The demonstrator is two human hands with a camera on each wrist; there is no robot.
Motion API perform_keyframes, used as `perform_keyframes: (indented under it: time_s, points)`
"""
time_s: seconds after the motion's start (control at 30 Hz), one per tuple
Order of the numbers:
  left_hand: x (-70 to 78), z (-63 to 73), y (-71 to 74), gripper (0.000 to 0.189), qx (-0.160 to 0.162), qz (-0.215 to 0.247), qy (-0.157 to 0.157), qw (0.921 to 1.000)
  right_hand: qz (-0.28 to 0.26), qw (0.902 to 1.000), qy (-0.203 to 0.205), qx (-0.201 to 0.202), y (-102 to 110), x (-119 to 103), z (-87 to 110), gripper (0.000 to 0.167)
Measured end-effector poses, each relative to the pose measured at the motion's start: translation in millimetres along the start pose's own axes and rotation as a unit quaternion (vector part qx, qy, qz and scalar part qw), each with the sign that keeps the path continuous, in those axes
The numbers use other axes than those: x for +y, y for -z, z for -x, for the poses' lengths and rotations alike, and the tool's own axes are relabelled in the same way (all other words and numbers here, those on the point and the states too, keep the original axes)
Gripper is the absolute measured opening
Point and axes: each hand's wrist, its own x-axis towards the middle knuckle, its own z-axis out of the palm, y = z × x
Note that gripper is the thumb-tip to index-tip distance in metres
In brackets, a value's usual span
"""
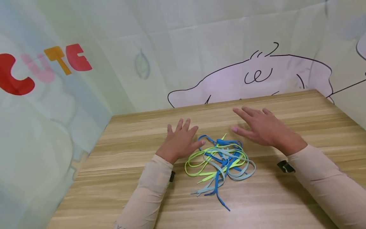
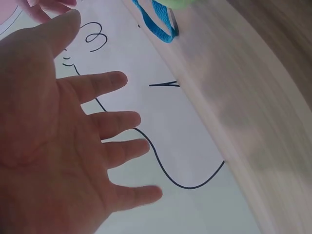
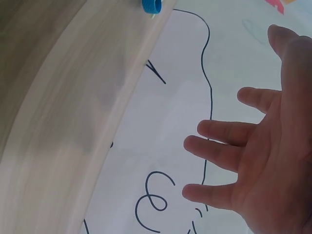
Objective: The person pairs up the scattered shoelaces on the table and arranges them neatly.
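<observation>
A loose tangle of flat shoelaces lies on the wooden table, with a blue shoelace (image 1: 216,184), a yellow-green shoelace (image 1: 186,168) and a pale blue shoelace (image 1: 251,171) looped over one another. Left of the pile is my left hand (image 1: 179,143), its fingers spread and its thumb near the laces' edge. My right hand (image 1: 264,128) hovers up and to the right of them, fingers extended, holding nothing. Both wrist views show bare palms: the left hand (image 2: 63,131) and the right hand (image 3: 263,151). Only a bit of blue lace (image 2: 163,24) enters the left wrist view.
The wooden table (image 1: 114,152) has its far edge against a printed cloth backdrop (image 1: 160,63) with cartoon line drawings. Colourful letters stand on the cloth at the left. A dark strap piece (image 1: 286,166) sits at the right wrist.
</observation>
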Motion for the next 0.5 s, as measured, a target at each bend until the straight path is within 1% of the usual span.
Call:
perform_keyframes:
  time_s: [0.2, 0.4, 0.5]
  points:
    - [6.1, -1.1, 0.1, 0.062, -0.015, -0.01, -0.017, 0.9997, -0.017, 0.9996, 0.022, 0.007, -2.5, -5.7, -0.4, 0.076]
    - [12.1, -3.4, -2.2, 0.055, -0.022, -0.037, -0.035, 0.9984, -0.019, 0.9993, 0.034, -0.004, -6.5, -13.4, -0.8, 0.077]
    - [16.8, -5.4, -4.1, 0.053, -0.022, -0.031, -0.042, 0.9984, -0.018, 0.9988, 0.044, -0.007, -7.3, -15.4, -1.1, 0.076]
